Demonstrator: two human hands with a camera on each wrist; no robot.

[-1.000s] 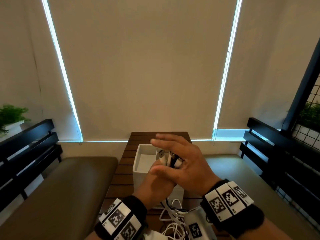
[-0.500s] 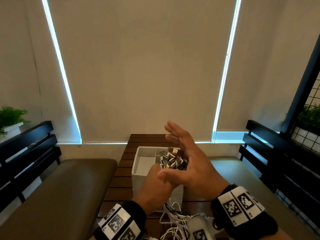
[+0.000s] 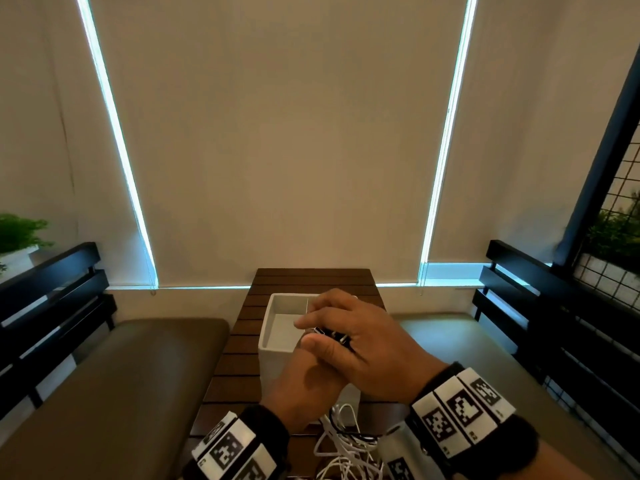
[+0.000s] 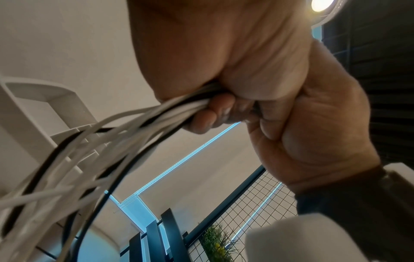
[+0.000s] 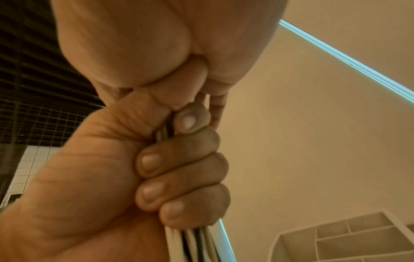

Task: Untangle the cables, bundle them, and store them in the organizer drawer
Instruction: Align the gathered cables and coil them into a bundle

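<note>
My left hand (image 3: 304, 382) grips a bundle of white and black cables (image 3: 341, 441) in a fist just in front of the white organizer drawer (image 3: 277, 327). The loose lengths hang down to the table in a tangle. My right hand (image 3: 356, 337) sits on top of the left fist, with thumb and fingers curled over the plug ends (image 3: 330, 333). In the right wrist view the left hand (image 5: 179, 177) wraps the cables (image 5: 192, 244). The left wrist view shows the cables (image 4: 89, 150) fanning out of the fist toward the drawer (image 4: 44, 99).
The drawer stands on a narrow dark slatted table (image 3: 311, 282) between two cushioned benches (image 3: 104, 375) with black slat backs. Its compartments (image 5: 347, 235) look bare. A wire grid with a plant (image 3: 620, 237) is at the right, and another plant (image 3: 17, 230) at the left.
My right hand, held open above the plug ends before, has come down onto them with its fingers curled over. The left hand keeps its grip on the bundle.
</note>
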